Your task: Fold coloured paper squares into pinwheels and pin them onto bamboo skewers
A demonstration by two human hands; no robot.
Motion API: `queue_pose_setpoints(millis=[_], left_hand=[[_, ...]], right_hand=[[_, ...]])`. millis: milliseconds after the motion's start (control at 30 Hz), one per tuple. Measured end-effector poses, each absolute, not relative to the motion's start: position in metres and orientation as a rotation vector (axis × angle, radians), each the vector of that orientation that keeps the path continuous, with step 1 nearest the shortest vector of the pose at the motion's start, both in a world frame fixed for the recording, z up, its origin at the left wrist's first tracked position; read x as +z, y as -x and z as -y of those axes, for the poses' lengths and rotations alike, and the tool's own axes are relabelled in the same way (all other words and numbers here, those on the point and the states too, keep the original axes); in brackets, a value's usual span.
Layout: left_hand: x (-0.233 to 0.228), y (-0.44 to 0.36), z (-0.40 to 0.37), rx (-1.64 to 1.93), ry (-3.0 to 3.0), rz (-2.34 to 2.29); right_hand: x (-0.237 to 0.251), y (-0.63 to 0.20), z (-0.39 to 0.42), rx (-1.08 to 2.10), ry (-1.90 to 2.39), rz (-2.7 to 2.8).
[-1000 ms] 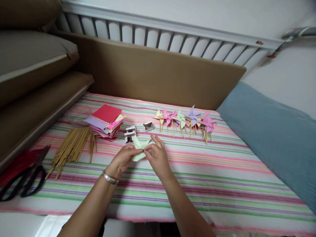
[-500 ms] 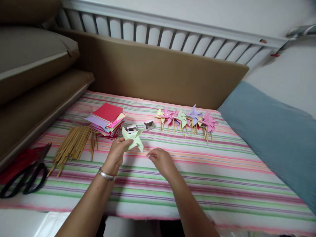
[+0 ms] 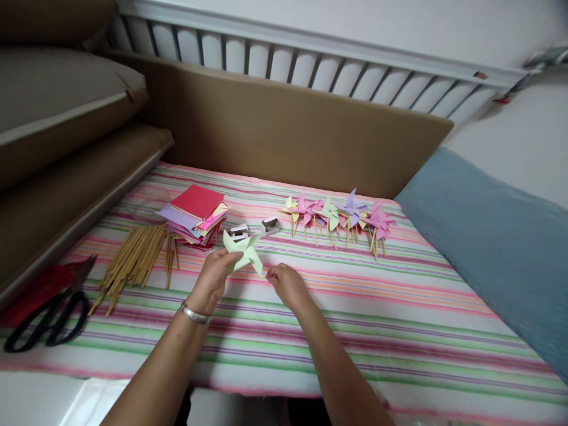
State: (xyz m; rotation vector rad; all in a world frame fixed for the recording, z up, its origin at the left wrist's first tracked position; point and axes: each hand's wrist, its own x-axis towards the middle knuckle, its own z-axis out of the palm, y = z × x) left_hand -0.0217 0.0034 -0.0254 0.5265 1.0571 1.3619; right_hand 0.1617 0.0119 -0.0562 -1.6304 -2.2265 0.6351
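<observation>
Left hand pinches the green pinwheel at its centre, lifted just above the bed; it's light, flimsy paper, easily creased. Right hand, at its 4 o'clock, is curled nearly closed; whether it holds anything, I cannot tell.

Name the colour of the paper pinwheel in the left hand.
Pale green pinwheel, held by the left hand; head view.

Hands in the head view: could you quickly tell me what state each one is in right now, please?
Left hand: closed on the green pinwheel.
Right hand: fingers curled shut beside the pinwheel; whether it holds anything cannot be told.
</observation>
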Motion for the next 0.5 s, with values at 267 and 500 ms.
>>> queue_pose_setpoints(millis=[267,500], left_hand=[[-0.026,0.022,-0.004,1.361,-0.526,-1.069],[-0.024,0.022,-0.004,1.363,-0.514,-1.061]], right_hand=[[-0.056,-0.168,-0.019,0.58,1.651,2.052],[-0.052,-0.173,-0.004,0.612,1.573,2.116]])
